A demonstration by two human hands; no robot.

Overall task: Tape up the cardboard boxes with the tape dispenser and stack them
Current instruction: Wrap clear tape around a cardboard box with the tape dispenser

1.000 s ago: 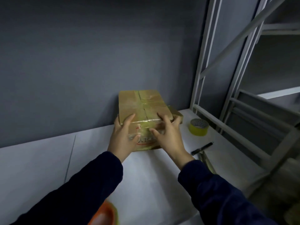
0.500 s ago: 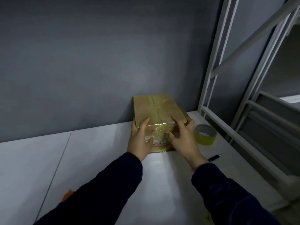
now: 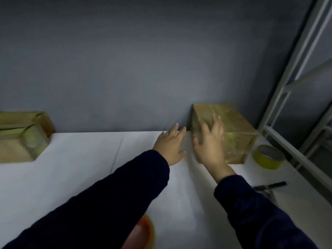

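Big matte grey wall (image 3: 125, 60) at the back and a smooth white table (image 3: 71, 177) running right up to it, with a pale metal rack (image 3: 280, 97) of square tube along the right edge. The taped box (image 3: 237, 126) sits at the far right of the table, shoved into the spot where wall and table meet, just beside the rack. It's a plain brown cardboard brick, and the top and near face are glossy with clear tape. I'd guess those faces are slick while the bare cardboard on the left side gives better grip. It looks light and fairly stiff, but the panels would probably dent if squeezed mid-face, so I'd take it by two opposite side walls, low near the corners. More boxes (image 3: 19, 139) of the same shiny-taped cardboard sit at the far left against the wall, well apart, and look like where the stacking goes on. The right hand (image 3: 210, 142) lies flat on the box's near left corner, fingers straight and spread over the top, thumb on the left side, not really gripping. The left hand (image 3: 170, 144) is flat too, fingers out and empty, over the table just beside the box, though I can't tell if it touches. A yellow tape roll (image 3: 267, 157) lies flat near the box's right corner, with a thin black tool (image 3: 271, 186) nearer the table's edge. The orange thing (image 3: 143, 232) at the bottom is too blurred to call.
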